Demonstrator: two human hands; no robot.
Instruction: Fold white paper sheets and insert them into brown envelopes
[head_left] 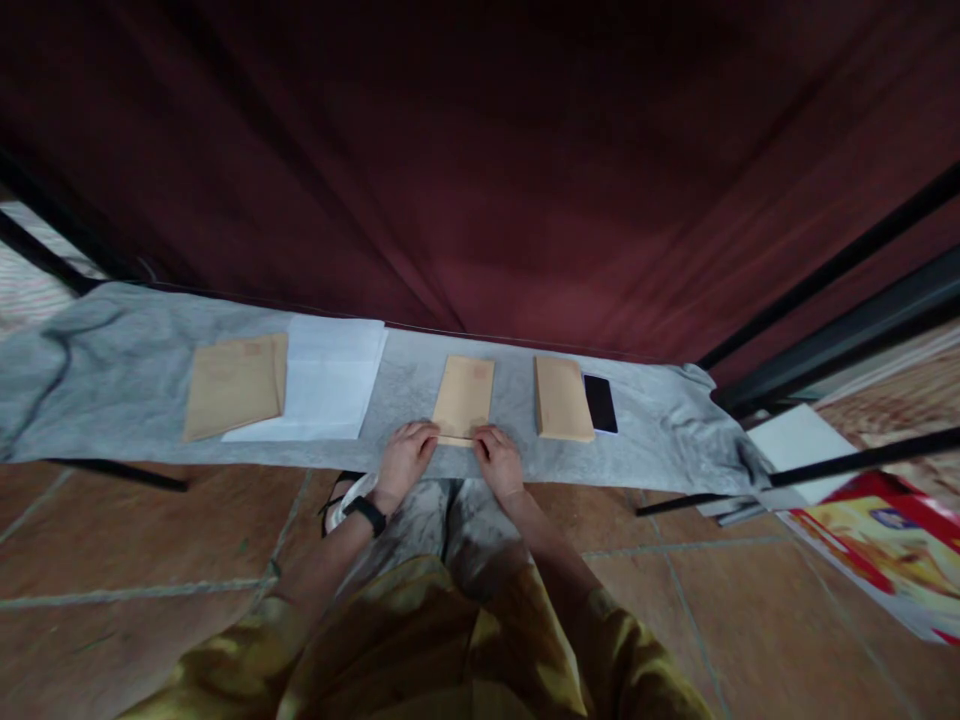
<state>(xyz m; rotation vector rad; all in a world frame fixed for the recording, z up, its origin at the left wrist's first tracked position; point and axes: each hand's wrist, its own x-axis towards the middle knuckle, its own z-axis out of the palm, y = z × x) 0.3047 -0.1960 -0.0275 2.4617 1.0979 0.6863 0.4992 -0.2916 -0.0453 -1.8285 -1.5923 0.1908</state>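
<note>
A brown paper envelope [465, 390] lies lengthwise on the grey cloth before me, a narrow folded strip along its near end. My left hand [407, 460], with a dark band on its wrist, has its fingertips closed on the left corner of that strip. At the right corner, the fingers of my right hand [498, 462] are curled onto the same strip. Fingertips partly cover both corners. To the right is a neat stack of brown envelopes [562, 398]. Farther left, more brown envelopes [234, 388] overlap white paper sheets [334, 378].
A dark phone [601, 404] lies beside the right stack. The grey cloth [645, 410] covers a narrow table against a dark red curtain [480, 200]. Black metal bars [832, 270] flank it. A red and yellow box [892, 545] sits on the tiled floor at right.
</note>
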